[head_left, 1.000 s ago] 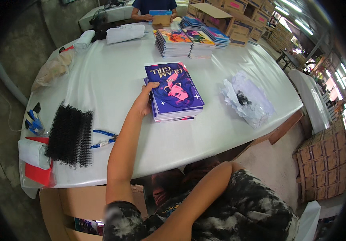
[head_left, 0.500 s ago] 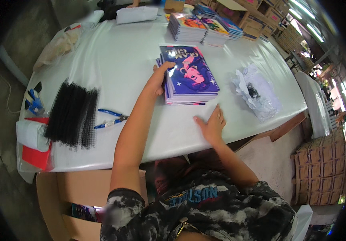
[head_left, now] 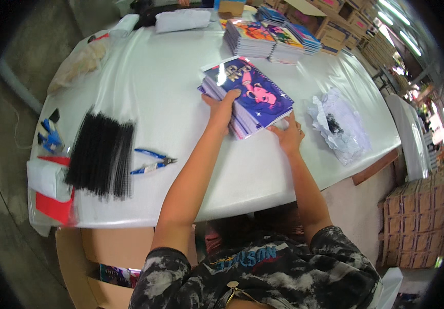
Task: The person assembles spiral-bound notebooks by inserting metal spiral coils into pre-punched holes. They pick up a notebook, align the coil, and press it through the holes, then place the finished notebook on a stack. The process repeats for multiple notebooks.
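A stack of notebooks with a purple and pink cover (head_left: 250,95) lies on the white table (head_left: 170,92). My left hand (head_left: 223,105) rests on the near left corner of the stack, fingers over the cover. At the stack's near right corner, my right hand (head_left: 288,135) touches its edge with the fingers spread. Both forearms reach up from the lower edge of the view.
A bundle of black binding combs (head_left: 101,154) and blue-handled pliers (head_left: 152,160) lie at the left. A crumpled clear plastic bag (head_left: 340,126) sits at the right. More notebook stacks (head_left: 263,38) and cardboard boxes (head_left: 335,15) stand at the far end.
My right hand has come up onto the table and reached the stack's near right corner. The left hand has stayed on the stack.
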A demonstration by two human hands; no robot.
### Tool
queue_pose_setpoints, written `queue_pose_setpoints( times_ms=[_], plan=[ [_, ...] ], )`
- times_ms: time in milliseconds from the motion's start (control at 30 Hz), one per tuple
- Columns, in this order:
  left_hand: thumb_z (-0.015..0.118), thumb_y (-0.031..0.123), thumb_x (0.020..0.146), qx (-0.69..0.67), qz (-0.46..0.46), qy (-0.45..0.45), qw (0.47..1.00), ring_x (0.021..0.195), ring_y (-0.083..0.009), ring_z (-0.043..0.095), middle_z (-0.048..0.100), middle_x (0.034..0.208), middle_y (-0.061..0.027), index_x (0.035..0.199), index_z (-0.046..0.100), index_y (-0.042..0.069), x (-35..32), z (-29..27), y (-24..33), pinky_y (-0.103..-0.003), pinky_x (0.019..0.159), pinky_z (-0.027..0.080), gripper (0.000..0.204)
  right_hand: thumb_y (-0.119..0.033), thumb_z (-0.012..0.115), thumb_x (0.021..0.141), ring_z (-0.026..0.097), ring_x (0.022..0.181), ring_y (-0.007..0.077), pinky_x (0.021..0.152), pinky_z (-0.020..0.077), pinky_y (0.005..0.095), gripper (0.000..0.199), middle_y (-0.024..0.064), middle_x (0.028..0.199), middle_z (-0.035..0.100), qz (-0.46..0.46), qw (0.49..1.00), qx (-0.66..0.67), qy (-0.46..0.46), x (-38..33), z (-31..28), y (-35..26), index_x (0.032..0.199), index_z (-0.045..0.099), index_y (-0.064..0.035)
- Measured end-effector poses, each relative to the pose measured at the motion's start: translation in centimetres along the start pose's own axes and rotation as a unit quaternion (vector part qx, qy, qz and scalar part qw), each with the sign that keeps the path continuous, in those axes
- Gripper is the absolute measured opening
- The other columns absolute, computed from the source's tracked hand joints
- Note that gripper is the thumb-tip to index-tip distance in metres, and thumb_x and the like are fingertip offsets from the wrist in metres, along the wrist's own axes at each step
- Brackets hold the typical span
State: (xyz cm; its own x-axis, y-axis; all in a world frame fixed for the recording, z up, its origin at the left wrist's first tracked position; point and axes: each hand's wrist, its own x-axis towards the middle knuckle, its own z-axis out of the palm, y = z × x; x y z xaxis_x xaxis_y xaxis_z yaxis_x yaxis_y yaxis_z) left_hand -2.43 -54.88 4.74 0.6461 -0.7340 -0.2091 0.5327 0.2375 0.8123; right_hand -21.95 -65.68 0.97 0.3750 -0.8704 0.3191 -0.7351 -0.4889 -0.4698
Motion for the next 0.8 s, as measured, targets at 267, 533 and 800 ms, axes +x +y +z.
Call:
queue_pose_setpoints(
  times_ms=[267,533,800],
  plan=[
    [0.072,0.026,0.065,0.003,-0.027,-0.052,0.998,0.115,-0.0297,0.042,0.036,0.127,-0.0168,0.136,0.008,0.013,-1.0,0.4,1.1,-0.047,0.092,0.039,0.097,-0.050,0.071,0.063,0.041,0.116,0.0256,0.095,0.0244,0.0475,0.056,0.0030,0.118,0.055,-0.048,0.999,-0.021,-0.010,-0.1,-0.7,0.0,0.107,0.063,-0.0158],
    [0.067,0.050,0.063,0.095,-0.074,-0.065,0.991,0.113,-0.0367,0.041,0.034,0.130,-0.0177,0.134,0.018,0.020,1.1,-1.7,0.5,-0.056,0.086,0.037,0.092,-0.049,0.071,0.062,0.039,0.118,0.0259,0.095,0.0217,0.0472,0.053,0.0011,0.119,0.055,-0.025,0.997,0.045,-0.049,0.1,-1.5,-0.4,0.104,0.064,-0.0166],
    [0.065,0.052,0.064,0.099,-0.060,-0.058,0.992,0.111,-0.0313,0.044,0.041,0.126,-0.0152,0.130,0.034,0.016,-0.4,-0.4,0.9,-0.049,0.088,0.038,0.081,-0.040,0.075,0.059,0.039,0.115,0.0220,0.094,0.0211,0.0442,0.050,-0.0001,0.114,0.056,-0.026,0.996,0.084,0.000,-0.4,-1.1,0.3,0.101,0.065,-0.0151]
  ],
)
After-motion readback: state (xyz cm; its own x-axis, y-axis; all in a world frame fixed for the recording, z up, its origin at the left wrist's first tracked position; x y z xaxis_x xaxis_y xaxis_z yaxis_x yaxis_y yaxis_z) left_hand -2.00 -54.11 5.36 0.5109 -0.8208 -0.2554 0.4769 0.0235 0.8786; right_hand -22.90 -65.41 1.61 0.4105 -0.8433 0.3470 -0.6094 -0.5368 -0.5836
